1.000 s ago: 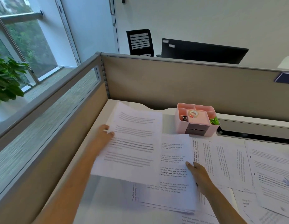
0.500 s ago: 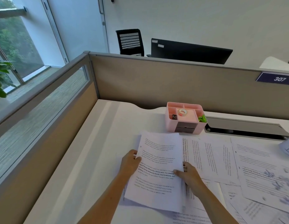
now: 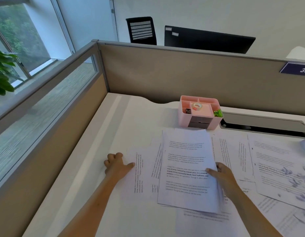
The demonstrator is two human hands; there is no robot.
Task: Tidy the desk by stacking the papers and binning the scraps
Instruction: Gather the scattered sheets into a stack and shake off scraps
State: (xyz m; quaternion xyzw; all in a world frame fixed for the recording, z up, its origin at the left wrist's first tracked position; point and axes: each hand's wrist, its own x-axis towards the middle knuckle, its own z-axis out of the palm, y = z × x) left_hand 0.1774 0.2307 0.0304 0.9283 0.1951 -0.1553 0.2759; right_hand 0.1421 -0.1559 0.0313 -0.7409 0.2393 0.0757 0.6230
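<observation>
Papers (image 3: pixel 187 168) lie low and centre in our head view, a loose stack on the white surface (image 3: pixel 114 134), with more sheets (image 3: pixel 276 165) spread to the right of the frame. Half a second ago we held the top page by both edges, a little above the pile; now it sits on the stack, and a sideways sheet (image 3: pixel 139 171) shows at the stack's left that was hidden before. So one more page has joined the pile, we judge, though its edges are not yet squared and most of the spread remains.

Our left hand (image 3: pixel 116 165) has let go: it rests with fingers curled and thumb stretched onto the sideways sheet's left edge, gripping nothing. Our right hand (image 3: pixel 221 175) pinches the stack's right edge, thumb on top and fingers beneath.

A pink organiser (image 3: pixel 199 113) stands just beyond the stack. No bin is visible; a crumpled bit at the right edge may be a scrap.
</observation>
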